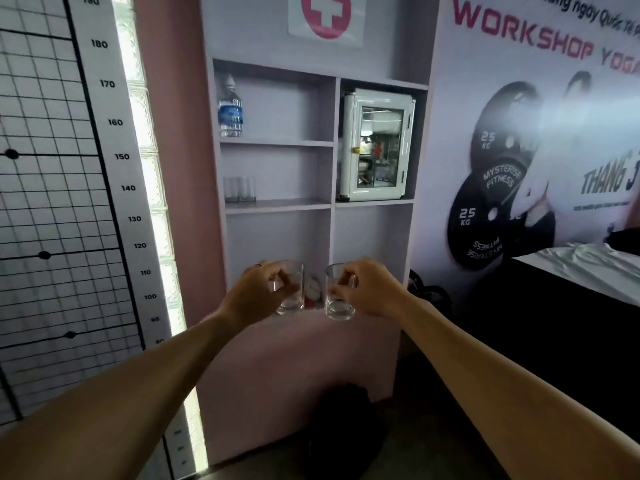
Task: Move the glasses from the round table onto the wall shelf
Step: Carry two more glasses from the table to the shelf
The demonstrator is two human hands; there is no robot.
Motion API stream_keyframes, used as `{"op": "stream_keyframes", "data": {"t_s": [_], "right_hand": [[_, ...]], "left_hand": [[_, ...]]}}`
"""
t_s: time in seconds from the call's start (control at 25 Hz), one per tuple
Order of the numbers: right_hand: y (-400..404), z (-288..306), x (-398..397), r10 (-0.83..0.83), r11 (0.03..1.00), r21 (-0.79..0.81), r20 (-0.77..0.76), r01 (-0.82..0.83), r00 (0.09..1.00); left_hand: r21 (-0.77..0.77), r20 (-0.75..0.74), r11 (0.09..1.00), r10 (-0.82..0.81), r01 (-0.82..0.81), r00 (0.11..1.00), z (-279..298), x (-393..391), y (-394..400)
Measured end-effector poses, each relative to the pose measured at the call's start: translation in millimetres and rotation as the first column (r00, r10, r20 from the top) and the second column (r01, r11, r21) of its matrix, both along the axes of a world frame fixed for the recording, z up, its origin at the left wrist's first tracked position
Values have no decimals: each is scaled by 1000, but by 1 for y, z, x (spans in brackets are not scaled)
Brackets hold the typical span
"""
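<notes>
1. Two bare forearms are stretched forward from the bottom corners, toward a wall shelf (277,202).
2. The left hand (254,289) is closed around the left glass (292,289), which is gripped from its left side with fingers curled across the front. The glass is held upright and looks empty.
3. The right hand (367,289) is closed around the right glass (339,296), with fingers wrapped over its upper part. This glass is also upright and empty.
4. The two glasses are held side by side, close but apart, in front of the lowest open compartment.
5. Below the hands, a dark bag (341,420) is seen on the floor, blurred.
6. Further back, two more glasses (239,189) are standing together at the left of the middle-left shelf.
7. A water bottle (230,109) is standing in the compartment above them.
8. A small glass-fronted cabinet (377,147) is set in the upper right compartment.
9. A height chart (114,133) is fixed to the left wall, and a fitness poster (536,133) covers the right wall.
</notes>
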State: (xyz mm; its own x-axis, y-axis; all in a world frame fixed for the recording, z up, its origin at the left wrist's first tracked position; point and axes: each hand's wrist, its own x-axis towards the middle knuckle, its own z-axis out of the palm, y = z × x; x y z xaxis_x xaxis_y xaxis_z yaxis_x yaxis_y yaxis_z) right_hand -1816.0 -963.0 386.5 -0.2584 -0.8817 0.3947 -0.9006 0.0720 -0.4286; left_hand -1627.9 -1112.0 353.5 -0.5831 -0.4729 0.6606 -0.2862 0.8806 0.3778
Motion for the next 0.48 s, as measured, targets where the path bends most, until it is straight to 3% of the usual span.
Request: {"op": "stream_keyframes", "data": {"t_s": [0.48], "right_hand": [[-128,24,-94,237,969,-68,-24,-238,971]], "left_hand": [[-20,-40,984,175,-176,984,17,-65,-71]]}}
